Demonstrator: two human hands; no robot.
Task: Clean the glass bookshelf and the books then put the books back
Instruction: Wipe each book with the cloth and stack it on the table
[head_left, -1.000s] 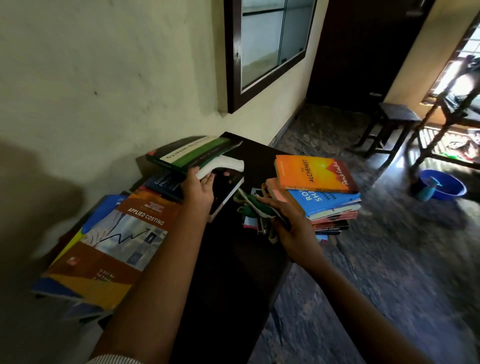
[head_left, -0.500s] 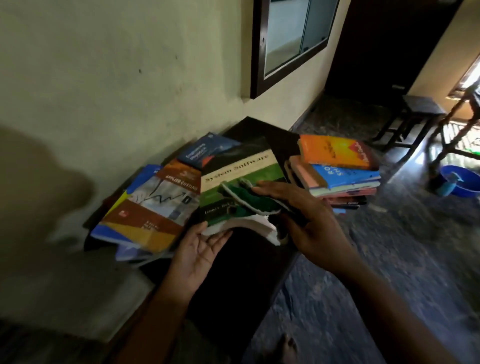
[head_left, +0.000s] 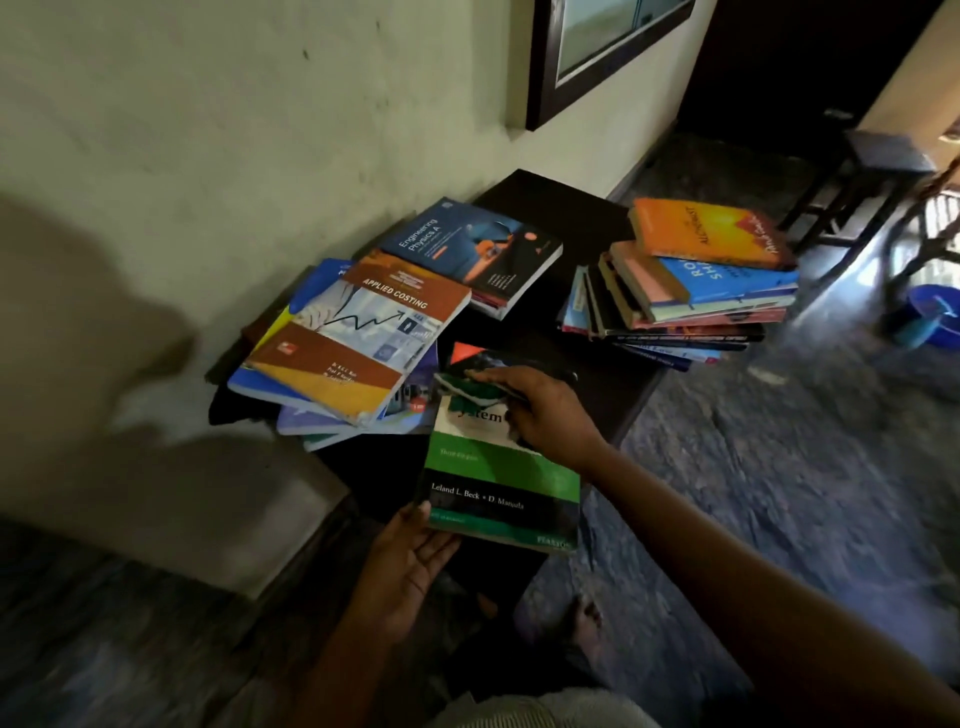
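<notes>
My left hand (head_left: 410, 561) holds the near edge of a green, white and black book (head_left: 501, 480) from below, its cover facing up above the dark table (head_left: 550, 208). My right hand (head_left: 545, 415) presses a green and white cloth (head_left: 470, 391) onto the top part of that cover. A loose heap of books topped by an Applied Costing book (head_left: 358, 332) and a blue Engineering Physics book (head_left: 472, 254) lies at the left by the wall. Another stack topped by an orange book (head_left: 709, 234) stands on the right. The glass bookshelf (head_left: 597, 47) hangs on the wall above.
A dark stool (head_left: 872, 161) stands on the floor at the far right. A blue basin (head_left: 935, 314) sits on the floor by the right edge. My foot (head_left: 584, 618) shows on the stone floor below the table.
The green book has come off the left heap and toward me, turned with its cover up. My right hand has brought the cloth onto its cover, and my left hand now supports its near edge.
</notes>
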